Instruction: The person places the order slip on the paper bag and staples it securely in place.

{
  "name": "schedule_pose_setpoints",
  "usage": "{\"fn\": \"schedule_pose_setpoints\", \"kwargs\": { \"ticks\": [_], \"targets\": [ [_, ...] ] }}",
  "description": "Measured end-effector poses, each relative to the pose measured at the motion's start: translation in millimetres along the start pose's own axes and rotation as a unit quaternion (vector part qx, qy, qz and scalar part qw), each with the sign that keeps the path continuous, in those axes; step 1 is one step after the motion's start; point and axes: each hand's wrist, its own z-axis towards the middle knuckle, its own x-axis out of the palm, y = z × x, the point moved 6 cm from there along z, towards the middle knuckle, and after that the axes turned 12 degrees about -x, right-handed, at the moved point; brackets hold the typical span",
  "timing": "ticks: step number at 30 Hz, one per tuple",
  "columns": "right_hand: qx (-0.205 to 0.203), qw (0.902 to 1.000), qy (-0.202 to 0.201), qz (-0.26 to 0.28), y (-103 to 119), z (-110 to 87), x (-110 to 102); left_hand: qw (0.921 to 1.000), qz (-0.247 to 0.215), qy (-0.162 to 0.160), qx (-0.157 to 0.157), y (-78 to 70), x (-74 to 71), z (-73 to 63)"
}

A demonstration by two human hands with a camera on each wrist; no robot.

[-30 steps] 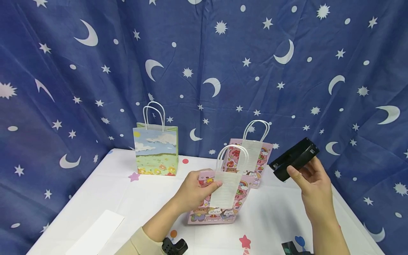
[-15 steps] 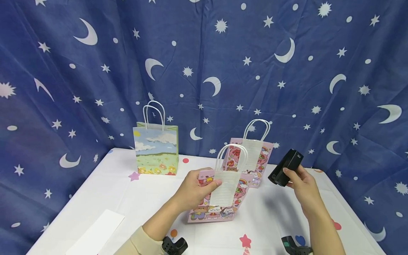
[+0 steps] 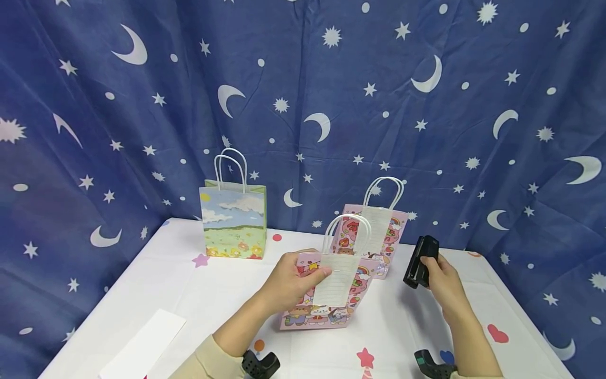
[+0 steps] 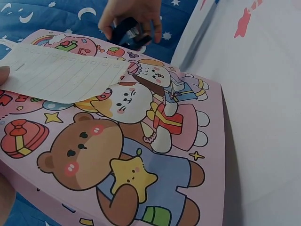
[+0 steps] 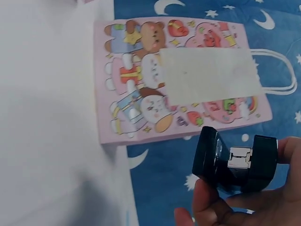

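Note:
My left hand grips the left side of a pink cartoon gift bag, its thumb on a lined paper strip on the bag's front. The bag leans, its white handles upright; the left wrist view shows its bear print close up. To the right, my right hand holds a black stapler above the table, apart from the bag. In the right wrist view, the stapler has its jaws apart, with metal between them. A second pink bag with a similar strip stands behind.
A blue-and-green landscape gift bag stands at the back left. A white paper strip lies at the front left of the white table. The starry blue curtain hangs behind.
My right hand has lowered the stapler and brought it slightly left, turning it more upright. My left hand and the front pink bag have stayed about where they were.

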Motion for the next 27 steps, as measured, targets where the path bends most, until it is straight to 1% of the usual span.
{"fn": "schedule_pose_setpoints", "kwargs": {
  "ticks": [3,5,10,14,18,22,27],
  "targets": [
    [0.0,0.9996,0.012,-0.025,-7.3,3.2,2.1,1.0,0.003,-0.002,0.001,-0.4,-0.2,-0.4],
    [-0.004,0.9994,0.016,-0.03,-11.7,4.8,3.1,1.0,0.005,-0.003,-0.001,-0.2,-0.4,-0.4],
    [-0.002,0.9993,0.004,-0.037,-21.0,7.0,4.2,0.9999,0.01,-0.003,-0.009,0.4,-0.8,0.0],
    [0.002,0.9981,-0.009,-0.06,-25.9,8.2,4.0,0.9999,0.008,0.0,-0.013,1.2,-1.0,0.3],
    [0.007,0.9963,-0.013,-0.084,-29.6,9.0,3.3,1.0,0.005,0.003,-0.007,1.0,-1.1,0.4],
    [0.014,0.9956,-0.009,-0.092,-35.5,10.0,3.9,1.0,0.001,0.003,-0.007,0.4,-1.1,0.4],
    [0.023,0.9942,0.009,-0.104,-42.7,12.4,7.1,0.9999,0.002,0.002,-0.012,1.2,-1.0,0.6]
  ]
}}
